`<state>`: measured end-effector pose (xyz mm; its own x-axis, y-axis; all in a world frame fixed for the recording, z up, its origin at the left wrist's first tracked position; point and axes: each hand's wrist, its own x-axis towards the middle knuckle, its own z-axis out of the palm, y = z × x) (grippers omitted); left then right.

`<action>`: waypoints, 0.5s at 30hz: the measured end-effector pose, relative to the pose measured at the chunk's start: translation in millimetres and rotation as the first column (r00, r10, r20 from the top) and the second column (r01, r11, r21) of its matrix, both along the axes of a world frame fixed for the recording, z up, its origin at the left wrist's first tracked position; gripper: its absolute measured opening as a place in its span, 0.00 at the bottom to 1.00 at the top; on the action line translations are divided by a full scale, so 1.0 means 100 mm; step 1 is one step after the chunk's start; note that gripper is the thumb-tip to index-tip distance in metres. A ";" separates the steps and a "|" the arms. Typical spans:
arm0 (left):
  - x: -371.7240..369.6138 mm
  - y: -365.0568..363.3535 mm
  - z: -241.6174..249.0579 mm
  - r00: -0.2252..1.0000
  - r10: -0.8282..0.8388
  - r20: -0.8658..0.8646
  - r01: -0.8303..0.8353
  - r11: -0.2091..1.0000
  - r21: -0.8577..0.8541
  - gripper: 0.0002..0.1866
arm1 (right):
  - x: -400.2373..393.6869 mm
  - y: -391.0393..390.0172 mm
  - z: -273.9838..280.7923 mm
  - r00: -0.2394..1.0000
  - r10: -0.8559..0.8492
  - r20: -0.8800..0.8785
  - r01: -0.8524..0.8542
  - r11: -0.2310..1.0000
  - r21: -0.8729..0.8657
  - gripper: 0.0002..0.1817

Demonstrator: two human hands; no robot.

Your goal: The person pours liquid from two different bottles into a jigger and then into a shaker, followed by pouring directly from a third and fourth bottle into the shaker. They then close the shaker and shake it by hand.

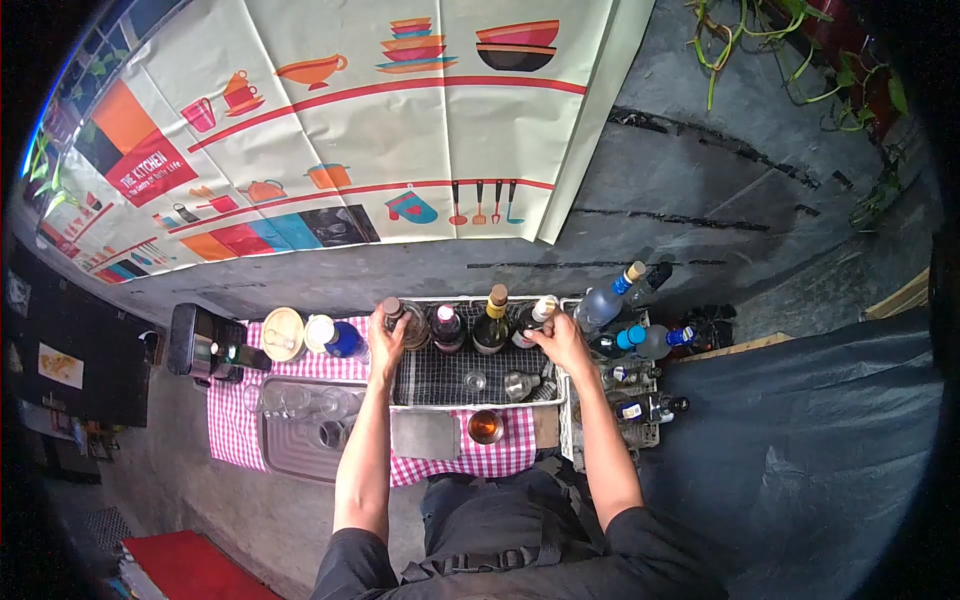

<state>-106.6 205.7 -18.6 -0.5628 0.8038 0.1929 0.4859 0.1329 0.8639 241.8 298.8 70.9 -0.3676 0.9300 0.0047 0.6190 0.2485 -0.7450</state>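
1. On my feed, a grey wall [690, 170] stands behind the far edge of the table [235, 430], hung with a kitchen-print sheet [400, 125].
2. I see dark sheeting [800, 450] past the right edge.
3. Grey floor [165, 440] shows past the left.

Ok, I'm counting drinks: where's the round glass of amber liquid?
Head view, lower centre: the glass stands on pink-checked cloth, right of the grey rectangular cloth.

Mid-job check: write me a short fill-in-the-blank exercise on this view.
1. The white-capped bottle is held by the person's ____ hand.
2. In the back row, between both hands, ____ upright bottles stand untouched.
3. White lettering on the poster's red panel begins "THE ____".

Missing words: right; two; KITCHEN.
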 end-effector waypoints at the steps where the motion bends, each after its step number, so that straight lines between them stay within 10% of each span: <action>1: 0.03 -0.03 0.07 1.000 -0.025 -0.018 0.025 0.999 0.033 0.24 | 0.00 -0.03 0.01 1.000 -0.019 0.005 0.019 1.000 -0.011 0.21; 8: 0.14 -0.17 0.23 0.987 -0.088 0.137 0.058 0.977 0.205 0.20 | 0.01 -0.09 -0.23 0.996 -0.031 -0.088 0.026 0.998 -0.053 0.30; 15: 0.22 -0.47 0.99 0.987 -0.046 0.157 0.004 0.966 0.258 0.17 | -0.12 -0.77 0.48 0.969 -0.219 -0.111 0.242 0.933 0.268 0.26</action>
